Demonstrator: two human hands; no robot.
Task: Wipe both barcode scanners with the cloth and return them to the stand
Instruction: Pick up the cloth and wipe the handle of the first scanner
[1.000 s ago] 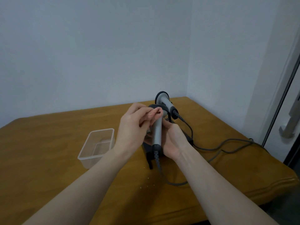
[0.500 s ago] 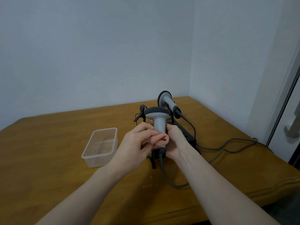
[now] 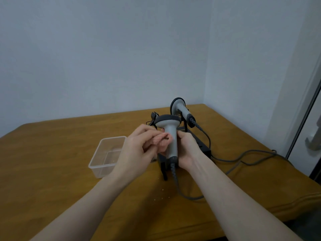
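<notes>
My right hand [image 3: 186,150] grips the handle of a grey barcode scanner [image 3: 169,129], held upright with its dark head on top. My left hand [image 3: 139,150] presses a crumpled pink cloth [image 3: 160,142] against the left side of the handle. A second grey scanner [image 3: 181,108] rests tilted on the black stand [image 3: 202,146] behind my hands. The stand's left cradle [image 3: 153,117] holds nothing. Much of the stand is hidden by my hands.
A clear plastic container [image 3: 106,154] sits on the wooden table [image 3: 52,162] to the left of my hands. Grey cables [image 3: 243,159] run from the scanners across the table to the right. The table's right edge lies near a glass door [image 3: 311,136].
The cloth went from the scanner's head down to the handle's lower end, then back up to mid-handle. The scanner now stands slightly higher and more upright.
</notes>
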